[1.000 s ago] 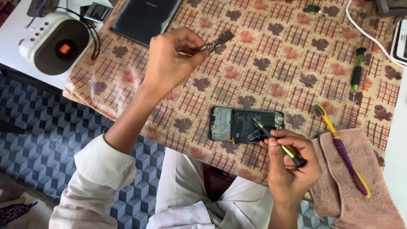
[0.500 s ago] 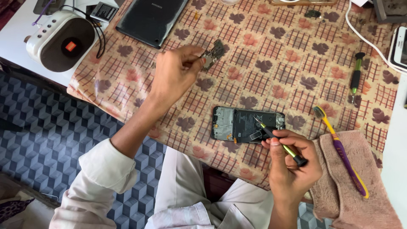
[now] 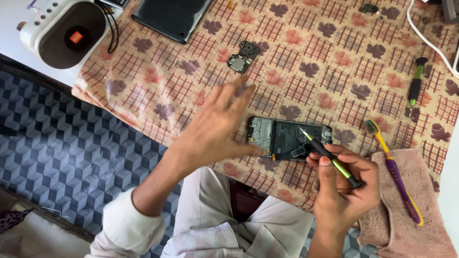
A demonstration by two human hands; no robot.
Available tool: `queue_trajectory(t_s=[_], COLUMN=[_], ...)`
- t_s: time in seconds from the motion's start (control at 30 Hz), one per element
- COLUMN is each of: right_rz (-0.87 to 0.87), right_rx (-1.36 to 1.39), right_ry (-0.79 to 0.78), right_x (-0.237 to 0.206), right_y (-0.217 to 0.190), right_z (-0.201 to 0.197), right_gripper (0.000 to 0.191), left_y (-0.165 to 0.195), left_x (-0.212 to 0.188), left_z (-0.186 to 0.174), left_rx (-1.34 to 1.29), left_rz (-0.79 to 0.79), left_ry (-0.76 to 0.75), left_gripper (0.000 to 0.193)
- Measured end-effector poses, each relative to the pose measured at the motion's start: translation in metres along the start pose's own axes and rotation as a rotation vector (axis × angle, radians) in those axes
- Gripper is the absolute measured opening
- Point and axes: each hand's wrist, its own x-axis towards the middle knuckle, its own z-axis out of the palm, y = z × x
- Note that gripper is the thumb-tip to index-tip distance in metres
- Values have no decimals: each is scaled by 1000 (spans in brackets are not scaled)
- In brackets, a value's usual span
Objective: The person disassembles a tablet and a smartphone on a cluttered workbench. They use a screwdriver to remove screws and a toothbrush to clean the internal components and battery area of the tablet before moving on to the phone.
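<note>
- Lying opened on the desk (image 3: 334,43), the phone (image 3: 289,138) has its long axis running left to right.
- Right hand (image 3: 342,191) pinches a screwdriver (image 3: 330,156), tip over the phone's right half; this hand is nearer.
- Left hand (image 3: 215,126) hovers spread and empty, beside the phone's left end.

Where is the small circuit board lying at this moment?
In the head view the small circuit board lies on the patterned cloth, above the left hand, apart from it, between the dark phone back cover and the opened phone.
</note>
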Motion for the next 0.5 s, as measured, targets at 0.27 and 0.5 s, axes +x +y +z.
queue_trajectory(t_s=[0.27, 0.5], right_rz=[-102, -117], right_rx=[73, 102], right_ry=[55, 180], right_x=[-2, 2], right_y=[7, 4], right_z=[-7, -6], right_gripper=[33, 23], left_y=[20, 23], left_x=[-9, -5], left_z=[-1, -2], left_rx=[-41, -364], left_rz=[23, -64], left_ry=[60, 13], left_gripper=[84, 75])
